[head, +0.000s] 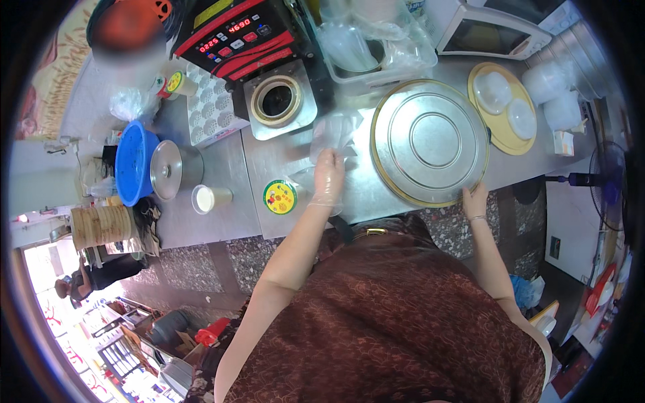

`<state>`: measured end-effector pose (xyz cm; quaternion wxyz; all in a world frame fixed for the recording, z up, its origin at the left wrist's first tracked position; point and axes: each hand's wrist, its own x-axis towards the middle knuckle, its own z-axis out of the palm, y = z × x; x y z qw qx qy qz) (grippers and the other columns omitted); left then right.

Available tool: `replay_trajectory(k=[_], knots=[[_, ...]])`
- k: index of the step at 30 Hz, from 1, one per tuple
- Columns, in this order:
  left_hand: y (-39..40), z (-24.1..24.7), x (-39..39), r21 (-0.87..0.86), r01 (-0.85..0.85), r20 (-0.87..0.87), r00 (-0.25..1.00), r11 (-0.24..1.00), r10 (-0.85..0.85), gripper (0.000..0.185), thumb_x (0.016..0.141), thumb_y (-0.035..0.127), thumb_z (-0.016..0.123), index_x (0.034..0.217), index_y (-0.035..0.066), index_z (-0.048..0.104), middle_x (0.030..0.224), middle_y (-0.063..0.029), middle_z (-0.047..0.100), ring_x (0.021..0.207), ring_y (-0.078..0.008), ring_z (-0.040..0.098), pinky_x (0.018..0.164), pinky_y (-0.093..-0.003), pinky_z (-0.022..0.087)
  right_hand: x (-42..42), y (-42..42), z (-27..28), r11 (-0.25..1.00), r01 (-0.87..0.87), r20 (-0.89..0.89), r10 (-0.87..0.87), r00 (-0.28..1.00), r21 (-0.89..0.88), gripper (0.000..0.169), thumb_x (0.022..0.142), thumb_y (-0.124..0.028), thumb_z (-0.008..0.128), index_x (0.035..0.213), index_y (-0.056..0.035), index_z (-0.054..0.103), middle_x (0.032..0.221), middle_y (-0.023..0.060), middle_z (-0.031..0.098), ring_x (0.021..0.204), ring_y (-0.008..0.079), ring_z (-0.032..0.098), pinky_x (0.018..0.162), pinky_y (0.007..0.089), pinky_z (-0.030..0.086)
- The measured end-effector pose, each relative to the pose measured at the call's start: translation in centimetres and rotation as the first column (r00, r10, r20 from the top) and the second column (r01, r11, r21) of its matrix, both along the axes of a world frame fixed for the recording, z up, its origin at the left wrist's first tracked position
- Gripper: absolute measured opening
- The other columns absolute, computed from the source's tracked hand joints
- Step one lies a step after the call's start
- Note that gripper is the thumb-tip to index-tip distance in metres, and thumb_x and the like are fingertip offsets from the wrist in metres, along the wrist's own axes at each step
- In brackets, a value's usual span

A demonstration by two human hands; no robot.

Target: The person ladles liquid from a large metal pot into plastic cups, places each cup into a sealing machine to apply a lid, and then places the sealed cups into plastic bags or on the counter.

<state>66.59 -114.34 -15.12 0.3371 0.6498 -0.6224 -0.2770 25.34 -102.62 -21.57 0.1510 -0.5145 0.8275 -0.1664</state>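
My left hand (328,177) is in a thin clear plastic glove. Its fingers are closed at the lower end of crumpled clear plastic film (330,132), which lies over the steel table; whether this is a bag or loose glove material is unclear. With bare fingers, my right hand (474,201) grips the near rim of a large round metal tray or lid (433,143) with a yellowish edge. Left of my left hand lies a round yellow lid with a green rim (280,197). A cup-sealing machine (274,101) with a lit display stands beyond it.
Farther left are a plastic cup with white contents (214,199), a lidded steel pot (167,170), a blue basin (135,163) and a white holed carton (214,108). A yellow board (504,143) holds white bowls at right. A plastic bin (380,73) stands behind. Another person (83,282) is far left.
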Motion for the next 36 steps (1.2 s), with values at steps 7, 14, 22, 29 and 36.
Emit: replay_trajectory(k=[7, 14, 22, 29, 36], knots=[[0.9, 2.5, -2.3, -0.016, 0.279, 0.226, 0.936, 0.960, -0.268, 0.016, 0.084, 0.010, 0.055, 0.098, 0.004, 0.050, 0.097, -0.0199, 0.055, 0.086, -0.0388, 0.057, 0.075, -0.0460, 0.047, 22.3, -12.0, 9.6, 0.955, -0.228, 0.720, 0.294, 0.628, -0.190, 0.040, 0.085, -0.031, 0.066, 0.108, 0.0017, 0.062, 0.095, 0.0150, 0.066, 0.084, 0.0237, 0.061, 0.078, 0.0336, 0.048], [0.3, 0.7, -1.0, -0.034, 0.254, 0.384, 0.896, 0.967, -0.222, 0.052, 0.076, 0.024, 0.072, 0.118, 0.002, 0.050, 0.102, -0.0188, 0.054, 0.098, -0.0350, 0.054, 0.082, -0.0444, 0.047, 17.1, -16.8, 8.7, 0.980, 0.152, 0.885, 0.045, 0.463, -0.129, 0.027, 0.087, -0.024, 0.063, 0.095, 0.0015, 0.069, 0.083, 0.0070, 0.069, 0.071, 0.0134, 0.061, 0.066, 0.0291, 0.048], [-1.4, 8.0, -3.8, 0.075, 0.451, -0.565, 0.754, 0.889, -0.335, 0.040, 0.086, 0.034, 0.065, 0.106, 0.000, 0.059, 0.096, -0.0102, 0.062, 0.091, -0.0179, 0.058, 0.084, -0.0339, 0.047, 23.0, -12.9, 15.7, 0.977, -0.187, 0.953, 0.153, 0.262, -0.106, 0.022, 0.094, -0.021, 0.055, 0.092, -0.0010, 0.063, 0.085, 0.0037, 0.063, 0.077, 0.0107, 0.057, 0.067, 0.0277, 0.046], [2.3, 15.1, 1.7, -0.294, 0.251, 0.019, 0.966, 0.922, -0.257, 0.018, 0.086, 0.022, 0.058, 0.086, 0.004, 0.056, 0.085, -0.0166, 0.057, 0.080, -0.0365, 0.058, 0.069, -0.0430, 0.047, 20.9, -14.5, 12.9, 0.896, -0.351, 0.944, 0.181, -0.275, -0.273, 0.020, 0.095, -0.018, 0.055, 0.109, -0.0039, 0.057, 0.101, 0.0032, 0.064, 0.091, 0.0135, 0.060, 0.079, 0.0281, 0.049], [6.1, 19.4, 9.1, -0.393, -0.042, 0.270, 0.950, 0.919, 0.159, 0.008, 0.079, 0.017, 0.060, 0.078, 0.009, 0.059, 0.078, -0.0098, 0.058, 0.075, -0.0307, 0.059, 0.064, -0.0429, 0.047, 32.6, -15.8, 18.0, 0.815, -0.478, 0.925, 0.177, -0.335, -0.329, 0.019, 0.095, -0.019, 0.056, 0.109, -0.0060, 0.056, 0.103, 0.0022, 0.062, 0.093, 0.0117, 0.058, 0.084, 0.0277, 0.045]])
